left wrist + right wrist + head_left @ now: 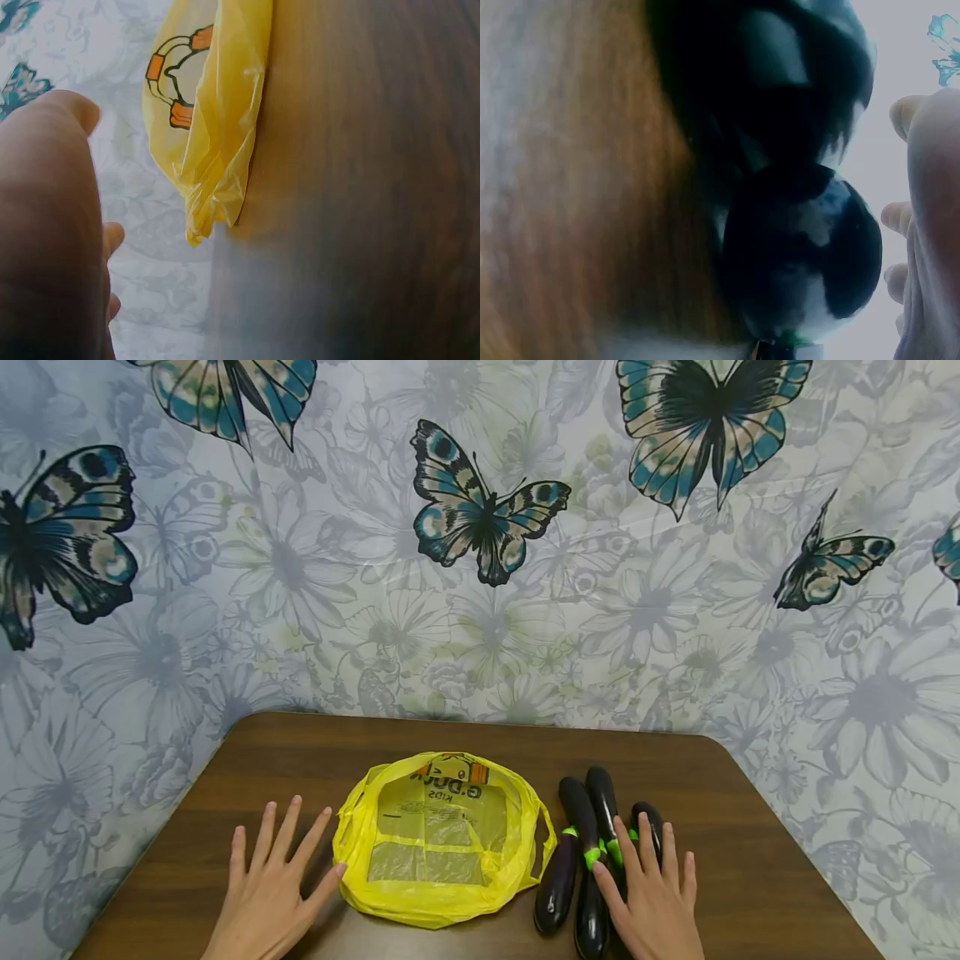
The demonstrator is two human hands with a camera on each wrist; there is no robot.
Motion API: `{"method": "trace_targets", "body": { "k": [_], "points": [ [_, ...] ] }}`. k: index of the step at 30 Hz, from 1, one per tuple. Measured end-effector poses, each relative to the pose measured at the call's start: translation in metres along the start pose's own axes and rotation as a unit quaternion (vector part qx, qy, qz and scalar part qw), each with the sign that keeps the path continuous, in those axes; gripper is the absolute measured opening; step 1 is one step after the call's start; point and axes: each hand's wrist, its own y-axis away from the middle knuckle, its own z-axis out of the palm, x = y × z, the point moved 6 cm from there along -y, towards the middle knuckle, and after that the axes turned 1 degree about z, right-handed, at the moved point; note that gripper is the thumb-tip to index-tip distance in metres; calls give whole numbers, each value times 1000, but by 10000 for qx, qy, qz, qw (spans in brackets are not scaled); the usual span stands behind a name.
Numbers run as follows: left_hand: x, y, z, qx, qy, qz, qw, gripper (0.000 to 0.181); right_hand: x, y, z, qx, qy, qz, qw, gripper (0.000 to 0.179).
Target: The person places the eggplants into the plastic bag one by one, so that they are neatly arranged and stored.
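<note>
On the wooden table a yellow plastic bag (352, 860) lies with its mouth spread wide, a cartoon print and "G.Duck Kids" lettering showing through. My left hand (273, 877), fingers spread, is just left of the bag, its thumb tip right at the rim. Several dark, glossy eggplants (557, 885) with bright green caps lie in a bunch to the right of the bag. Over the right side of that bunch is my right hand (651, 885), fingers extended and holding nothing; it hides part of the eggplants. The right wrist view shows two rounded eggplant ends (802, 247) close up.
The brown table (300, 752) has rounded far corners. Behind it hangs a pale floral backdrop (480, 643) printed with large teal and black butterflies.
</note>
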Motion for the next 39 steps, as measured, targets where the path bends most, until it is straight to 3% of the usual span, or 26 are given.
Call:
{"method": "trace_targets", "body": {
  "k": [7,12,19,24,34,39],
  "points": [
    [1,0,5,-195,434,-81,9988,75,0,-1,2,-71,-159,-33,9998,76],
    [1,1,5,-204,1073,-84,9940,72,-1,-2,1,120,-314,-136,9993,75],
    [-4,2,10,-457,2276,-306,9722,68,-8,0,-1,564,-603,-483,9954,67],
    [-4,1,15,-701,2789,-350,9571,66,-10,0,-1,779,-910,-637,9907,64],
    [1,1,19,-928,2969,-244,9501,67,-18,1,5,911,-973,-971,9863,59],
    [5,2,20,-955,2771,-44,9561,63,-19,2,6,922,-984,-1035,9854,55]
  ]
}}
